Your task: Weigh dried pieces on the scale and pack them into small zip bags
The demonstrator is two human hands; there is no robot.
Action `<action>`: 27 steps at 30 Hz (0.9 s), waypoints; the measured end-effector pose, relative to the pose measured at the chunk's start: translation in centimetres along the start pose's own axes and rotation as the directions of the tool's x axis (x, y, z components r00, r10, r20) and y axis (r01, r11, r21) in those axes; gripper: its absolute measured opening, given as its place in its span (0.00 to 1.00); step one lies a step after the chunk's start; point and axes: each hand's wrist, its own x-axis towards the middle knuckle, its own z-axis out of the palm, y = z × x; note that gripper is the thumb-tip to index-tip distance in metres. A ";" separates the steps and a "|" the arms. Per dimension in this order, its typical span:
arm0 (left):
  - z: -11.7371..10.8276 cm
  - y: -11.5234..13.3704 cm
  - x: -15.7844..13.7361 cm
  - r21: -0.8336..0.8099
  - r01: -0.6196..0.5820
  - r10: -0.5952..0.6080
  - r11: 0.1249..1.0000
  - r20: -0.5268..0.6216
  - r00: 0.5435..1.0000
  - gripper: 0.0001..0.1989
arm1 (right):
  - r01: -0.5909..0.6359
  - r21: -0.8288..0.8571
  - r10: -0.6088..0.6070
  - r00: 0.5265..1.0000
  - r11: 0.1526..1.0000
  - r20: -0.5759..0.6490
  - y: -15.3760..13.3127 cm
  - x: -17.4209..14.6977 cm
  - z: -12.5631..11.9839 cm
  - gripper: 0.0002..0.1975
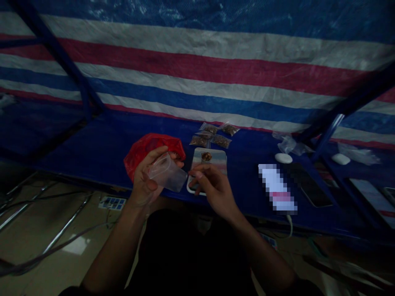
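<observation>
Left hand [142, 177]: fingers and thumb curled around a clear bag [170, 176].
Right hand [216, 190]: fingertips bunched near the bag's edge; whether they grip it, cannot tell.
Clear bag: between the hands, near the white-rimmed tray [220, 158].
Red bag [139, 149]: behind the left hand.
Packets [221, 141]: beyond the tray.

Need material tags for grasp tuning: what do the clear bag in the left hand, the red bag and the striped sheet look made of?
Clear bag: thin, smooth plastic film, judging by its translucency.
Red bag: probably thin plastic film, slightly glossy; crinkled folds suggest it.
Striped sheet: likely plastic tarpaulin, semi-gloss, given its wrinkles and glints; whether woven is unclear.
</observation>
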 end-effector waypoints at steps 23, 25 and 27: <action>0.9 -2.0 6.0 0.916 -0.202 -0.220 0.347 0.289 0.932 0.36 | 0.268 -0.767 -0.218 0.961 0.583 0.170 -1.2 6.8 -7.6 0.15; 1.1 -2.0 6.2 0.910 -0.219 -0.218 0.353 0.307 0.926 0.35 | 0.309 -0.766 -0.220 0.950 0.564 0.222 -1.7 7.1 -7.6 0.15; 1.3 -2.2 6.5 0.897 -0.230 -0.214 0.379 0.326 0.921 0.35 | 0.366 -0.749 -0.210 0.930 0.552 0.300 -2.1 7.3 -7.5 0.13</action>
